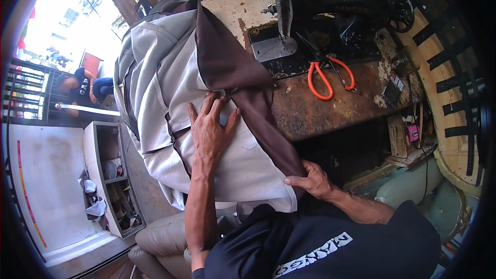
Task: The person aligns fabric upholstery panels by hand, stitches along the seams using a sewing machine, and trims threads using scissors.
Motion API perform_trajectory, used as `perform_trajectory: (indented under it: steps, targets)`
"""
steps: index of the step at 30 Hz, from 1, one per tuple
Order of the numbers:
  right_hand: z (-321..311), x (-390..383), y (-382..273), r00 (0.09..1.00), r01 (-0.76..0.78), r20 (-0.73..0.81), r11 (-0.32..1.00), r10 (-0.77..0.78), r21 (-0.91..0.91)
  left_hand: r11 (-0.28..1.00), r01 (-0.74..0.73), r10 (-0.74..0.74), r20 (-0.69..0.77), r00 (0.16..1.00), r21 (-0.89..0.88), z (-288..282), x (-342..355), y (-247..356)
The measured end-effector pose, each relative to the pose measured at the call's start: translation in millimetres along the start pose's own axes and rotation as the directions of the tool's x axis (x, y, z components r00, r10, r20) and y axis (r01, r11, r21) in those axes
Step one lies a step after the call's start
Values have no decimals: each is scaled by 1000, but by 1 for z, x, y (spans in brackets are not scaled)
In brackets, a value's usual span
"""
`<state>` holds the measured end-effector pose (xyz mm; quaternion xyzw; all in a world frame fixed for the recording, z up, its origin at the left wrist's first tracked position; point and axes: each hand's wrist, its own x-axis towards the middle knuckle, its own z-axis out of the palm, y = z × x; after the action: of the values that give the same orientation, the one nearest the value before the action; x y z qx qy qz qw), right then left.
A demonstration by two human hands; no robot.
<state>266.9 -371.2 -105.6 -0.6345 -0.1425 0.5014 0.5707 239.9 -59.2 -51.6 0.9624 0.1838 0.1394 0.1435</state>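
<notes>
A large piece of cloth, light grey with dark seams, is draped over the worktable's left part and down towards my lap. Dark brown cloth runs along its right side. My left hand lies on the grey part beside the brown border, thumb spread from the fingers. A small pale patch shows between thumb and forefinger; I cannot tell what it is. Lower right, my right hand pinches the cloth's edge, thumb on top and the other fingers underneath. Orange-handled scissors lie partly opened beside the sewing machine, away from both hands.
The worn worktable has an open recess below its front edge. A small dark box sits on its right end, a pink object below. A shelf unit stands left; beyond it a person is seated.
</notes>
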Motion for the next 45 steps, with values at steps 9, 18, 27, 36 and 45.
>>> perform_trajectory:
  steps: [9,18,27,36,45]
  targets:
    - [-7,9,2,999,-38,34,991,34,125,1000,-22,22,9,1000,5,-1,1,1]
    - [-4,10,-3,999,20,28,998,-21,56,999,-27,28,-20,999,23,3,-3,0]
    - [6,18,-20,1000,18,2,992,-18,123,984,5,-11,-34,999,-177,5,-2,-8]
    - [8,31,-111,503,481,-89,364,-860,-798,979,52,-66,-64,996,-199,-1,0,-10]
    - [0,97,-98,566,583,417,-12,-711,-812,987,44,-70,-169,983,-156,13,10,-11]
